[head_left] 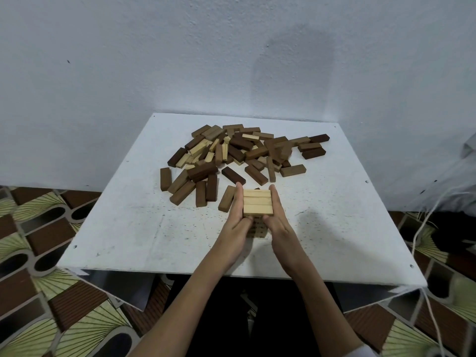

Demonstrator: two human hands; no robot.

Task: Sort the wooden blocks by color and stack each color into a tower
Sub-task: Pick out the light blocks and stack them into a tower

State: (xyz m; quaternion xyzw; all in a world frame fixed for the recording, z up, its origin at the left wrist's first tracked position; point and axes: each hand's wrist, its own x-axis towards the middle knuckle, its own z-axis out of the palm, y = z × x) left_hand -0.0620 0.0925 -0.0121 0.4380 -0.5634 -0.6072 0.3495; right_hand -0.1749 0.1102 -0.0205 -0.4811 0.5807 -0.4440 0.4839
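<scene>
Left hand [235,220] and right hand [279,217], fingers straight, pressed flat against opposite sides of light-wood tower [257,206] at near-centre of white table [128,228], mixed block pile [239,153] lying behind.

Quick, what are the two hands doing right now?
Left hand: open, straight fingers pressing the light tower's left side.
Right hand: open, pressing its right side.
</scene>
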